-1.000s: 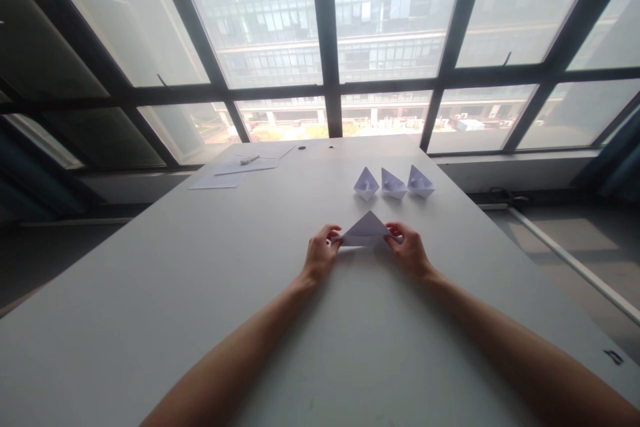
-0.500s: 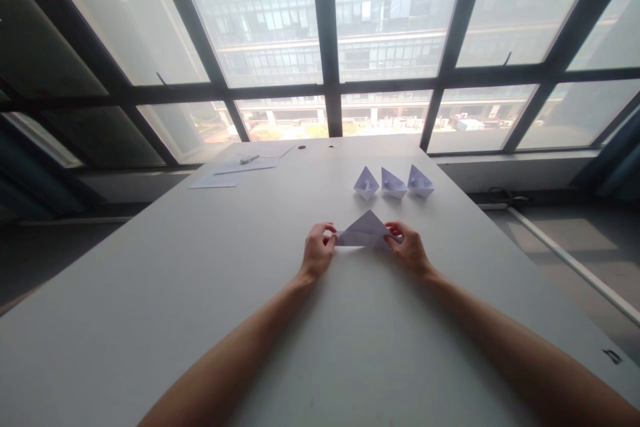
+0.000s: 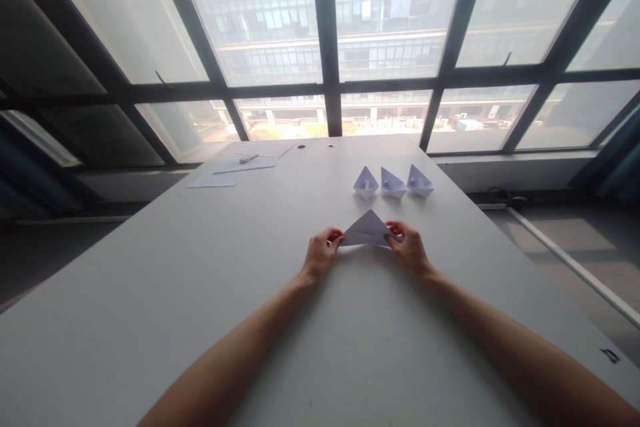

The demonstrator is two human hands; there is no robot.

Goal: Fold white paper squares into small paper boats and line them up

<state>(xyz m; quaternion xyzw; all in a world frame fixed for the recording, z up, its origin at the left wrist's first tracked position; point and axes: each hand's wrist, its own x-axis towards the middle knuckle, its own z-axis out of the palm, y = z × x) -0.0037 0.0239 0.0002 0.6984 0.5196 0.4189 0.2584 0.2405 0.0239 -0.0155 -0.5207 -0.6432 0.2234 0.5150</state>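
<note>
Between my hands is a folded sheet of white paper (image 3: 369,227), shaped like a triangle with its point away from me and a strip along the near edge. My left hand (image 3: 323,252) pinches its left corner between thumb and fingers. At the right corner, my right hand (image 3: 407,248) grips the paper the same way. Just beyond stand three folded paper boats in a row: a left one (image 3: 366,184), a middle one (image 3: 393,184) and a right one (image 3: 420,182).
The white table (image 3: 165,293) reaches to a large window with dark frames. Several flat paper sheets (image 3: 215,178) lie at the far left, with a small white object (image 3: 249,158) on top. Dark holes (image 3: 301,147) mark the table's far end.
My left hand has shifted slightly right along the paper, and the near strip now bends up a little in the middle. The right hand and the boats have stayed put.
</note>
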